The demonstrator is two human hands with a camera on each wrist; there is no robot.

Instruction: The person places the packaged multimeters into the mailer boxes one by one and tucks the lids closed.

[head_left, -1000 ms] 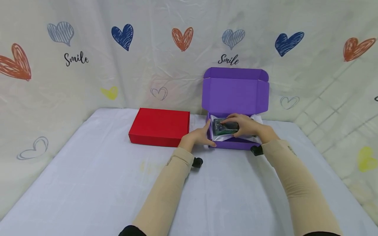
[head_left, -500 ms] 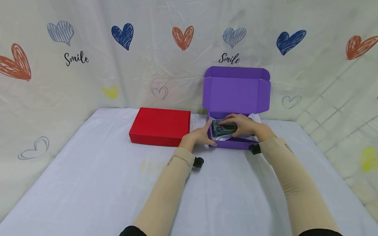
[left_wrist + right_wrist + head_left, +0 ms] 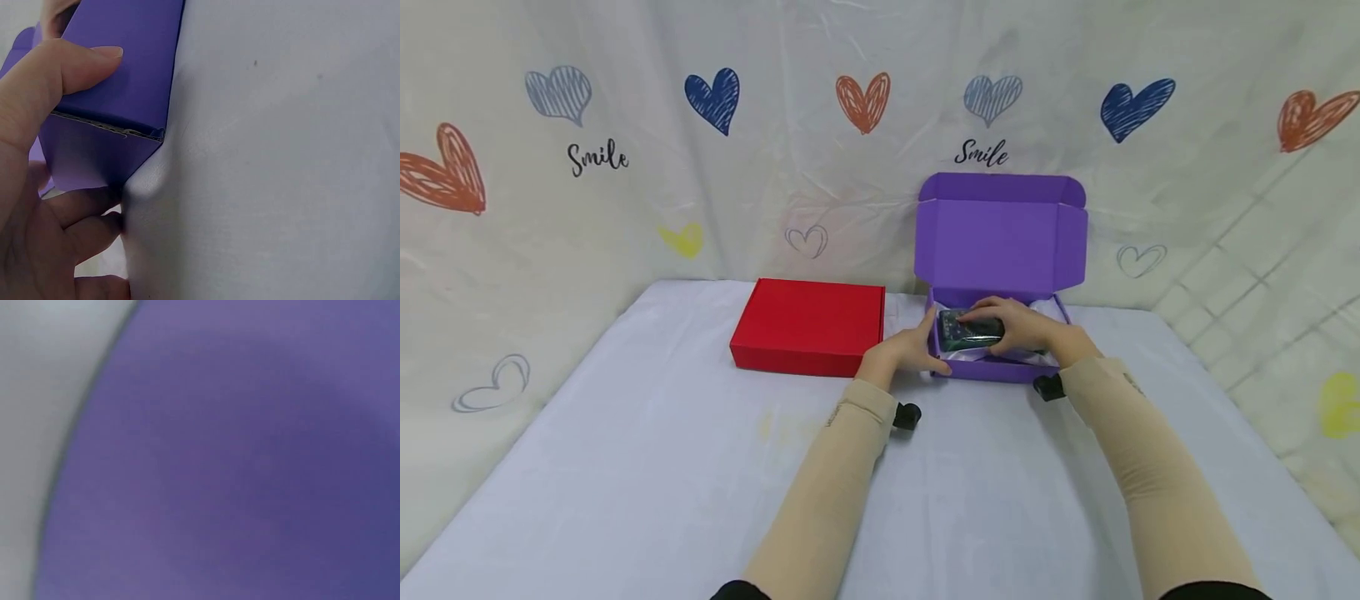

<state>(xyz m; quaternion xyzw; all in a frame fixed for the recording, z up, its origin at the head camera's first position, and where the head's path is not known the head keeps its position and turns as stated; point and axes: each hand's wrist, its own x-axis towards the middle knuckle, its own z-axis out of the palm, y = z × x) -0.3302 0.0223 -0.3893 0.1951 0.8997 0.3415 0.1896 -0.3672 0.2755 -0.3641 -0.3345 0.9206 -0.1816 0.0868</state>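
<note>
A purple cardboard box (image 3: 1002,246) stands with its lid raised at the back of the table. My left hand (image 3: 904,350) holds the box's front left corner. In the left wrist view, the thumb (image 3: 94,62) lies on the front wall and the other fingers are by the side wall. Inside the box, my right hand (image 3: 1018,323) grips a dark green, shiny wrapped item (image 3: 961,333), covering its right end. White wrapping (image 3: 1047,308) shows around it. The right wrist view holds only a blurred purple box wall (image 3: 219,456); the hand is hidden there.
A closed red box (image 3: 812,325) lies left of the purple one, close to my left wrist. White cloth (image 3: 700,483) covers the table. Behind it hangs a pale curtain (image 3: 760,183) printed with hearts, near the raised lid.
The right hand and the green item have shifted slightly left within the purple box. White wrapping at the box's right side sits lower. The left hand keeps its place on the corner.
</note>
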